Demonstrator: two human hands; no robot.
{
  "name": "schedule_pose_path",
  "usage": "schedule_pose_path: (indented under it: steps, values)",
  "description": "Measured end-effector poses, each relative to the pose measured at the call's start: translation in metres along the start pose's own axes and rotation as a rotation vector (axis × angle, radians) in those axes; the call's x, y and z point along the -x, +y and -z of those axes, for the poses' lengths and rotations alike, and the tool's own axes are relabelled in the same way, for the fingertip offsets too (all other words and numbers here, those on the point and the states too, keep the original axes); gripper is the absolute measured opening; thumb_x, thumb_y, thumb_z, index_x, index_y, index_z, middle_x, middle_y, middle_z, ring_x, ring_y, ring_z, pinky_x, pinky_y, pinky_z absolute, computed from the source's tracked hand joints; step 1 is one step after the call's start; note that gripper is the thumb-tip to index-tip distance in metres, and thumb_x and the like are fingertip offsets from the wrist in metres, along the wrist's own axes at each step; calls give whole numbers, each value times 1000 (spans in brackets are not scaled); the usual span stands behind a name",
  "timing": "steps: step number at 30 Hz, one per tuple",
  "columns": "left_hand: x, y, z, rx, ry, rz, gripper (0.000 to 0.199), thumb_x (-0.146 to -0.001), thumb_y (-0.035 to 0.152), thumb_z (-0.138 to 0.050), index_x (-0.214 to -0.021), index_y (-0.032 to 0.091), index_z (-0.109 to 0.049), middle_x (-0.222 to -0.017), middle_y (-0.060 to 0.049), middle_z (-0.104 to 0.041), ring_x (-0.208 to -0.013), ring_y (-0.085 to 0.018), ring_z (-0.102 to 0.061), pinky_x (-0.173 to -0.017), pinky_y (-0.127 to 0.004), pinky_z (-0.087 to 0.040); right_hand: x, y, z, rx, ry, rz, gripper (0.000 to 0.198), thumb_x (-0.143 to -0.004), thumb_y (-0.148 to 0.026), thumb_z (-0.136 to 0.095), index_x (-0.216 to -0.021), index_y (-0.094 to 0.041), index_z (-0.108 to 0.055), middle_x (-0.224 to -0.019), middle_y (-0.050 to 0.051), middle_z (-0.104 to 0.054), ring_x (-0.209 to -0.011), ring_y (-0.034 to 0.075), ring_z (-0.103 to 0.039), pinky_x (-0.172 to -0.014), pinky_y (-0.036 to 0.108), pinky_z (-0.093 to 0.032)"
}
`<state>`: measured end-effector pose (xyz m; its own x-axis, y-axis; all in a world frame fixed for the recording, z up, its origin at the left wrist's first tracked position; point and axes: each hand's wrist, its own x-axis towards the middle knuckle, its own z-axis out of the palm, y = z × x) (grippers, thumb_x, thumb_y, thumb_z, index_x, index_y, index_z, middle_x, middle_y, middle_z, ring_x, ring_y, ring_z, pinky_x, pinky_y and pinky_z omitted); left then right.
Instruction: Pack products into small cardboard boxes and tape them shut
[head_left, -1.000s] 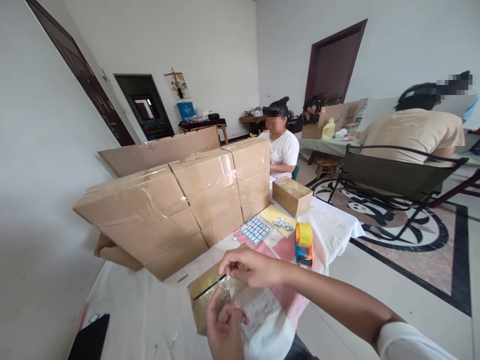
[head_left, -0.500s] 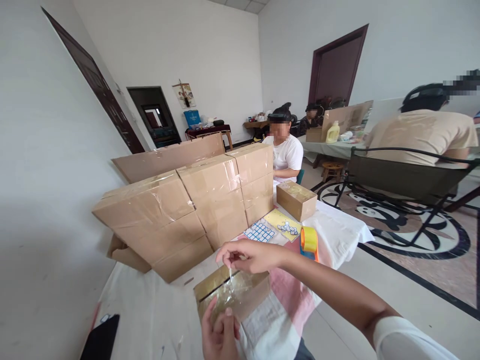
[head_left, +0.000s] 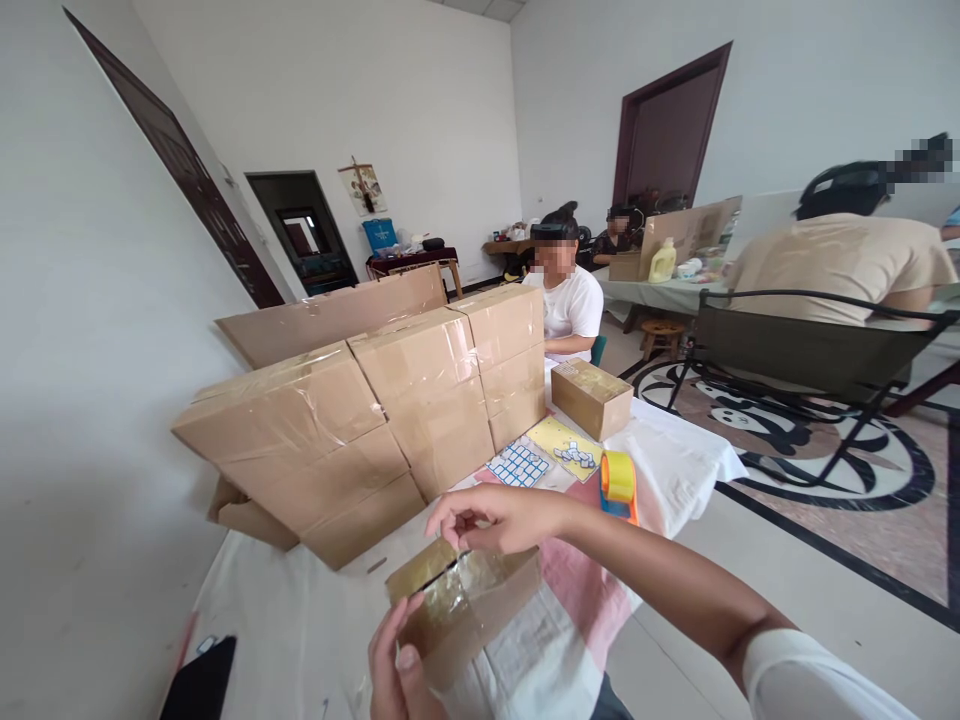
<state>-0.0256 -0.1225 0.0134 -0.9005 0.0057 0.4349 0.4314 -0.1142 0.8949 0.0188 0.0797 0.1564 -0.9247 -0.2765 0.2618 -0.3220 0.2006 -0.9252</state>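
A small cardboard box (head_left: 491, 610) with shiny clear tape (head_left: 480, 572) across its top lies in front of me, a dark slit running along that top. My left hand (head_left: 401, 660) is at the box's left end, fingers and thumb about its near corner. Over the far part of the top, my right hand (head_left: 499, 518) has its fingers curled, thumb and forefinger pinched at the tape; the back of the hand partly hides the fingertips. A tape roll in a yellow and orange dispenser (head_left: 619, 478) stands to the right, beyond my right forearm.
A wall of big taped cartons (head_left: 420, 400) stands along the table's far left. Behind the small box are a blue-and-white patterned sheet (head_left: 519, 465), a yellow sheet (head_left: 570, 447) and another carton (head_left: 591, 398). A black flat object (head_left: 199, 680) lies front left. A co-worker (head_left: 566, 300) sits opposite.
My left hand has moved left and down along the box to its end. My right hand has sunk slightly towards the top, and the raised strip of tape there now looks lower.
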Motion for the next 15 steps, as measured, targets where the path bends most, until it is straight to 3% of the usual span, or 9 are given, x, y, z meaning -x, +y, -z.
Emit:
schedule_pose_path:
  steps: [3, 5, 10, 12, 15]
  values:
    - [3, 3, 1, -38, -13, 28, 40, -92, 51, -55, -115, 21, -67, -106, -8, -75, -110, -26, -66, -98, -39, -51, -1, 1, 0, -10, -8, -5, 36, -89, 0, -48, -121, -15, -59, -93, 0, -53, -81, 10, -52, -76, 24, -43]
    - [2, 1, 3, -156, -92, -23, 38, -94, 45, -54, -122, 23, -65, -118, -10, -73, -121, -27, -62, -104, -42, -48, -1, 1, 0, -17, -16, -2, 35, -90, -1, -49, -120, -14, -59, -93, 0, -54, -82, 10, -52, -76, 24, -43]
    - [-15, -28, 16, -771, -577, -389, 43, -97, 36, -46, -138, 30, -59, -138, -5, -66, -131, -27, -58, -124, -56, -22, -1, -2, 2, -1, -42, -2, 30, -90, -1, -51, -115, -14, -62, -91, 0, -54, -79, 9, -50, -75, 23, -42]
    - [-21, -44, 23, -879, -738, -490, 46, -97, 34, -47, -142, 32, -56, -141, -3, -64, -132, -26, -58, -122, -54, -26, -1, -2, 4, 1, -51, 14, 29, -90, 0, -51, -113, -13, -63, -90, 0, -53, -80, 9, -50, -74, 23, -42]
    - [-23, -60, 31, -950, -796, -573, 54, -96, 37, -50, -149, 31, -47, -148, -4, -58, -136, -27, -54, -119, -52, -31, -3, 2, 6, -15, -70, 30, 28, -91, -1, -51, -113, -12, -64, -90, 1, -53, -82, 10, -51, -74, 22, -42]
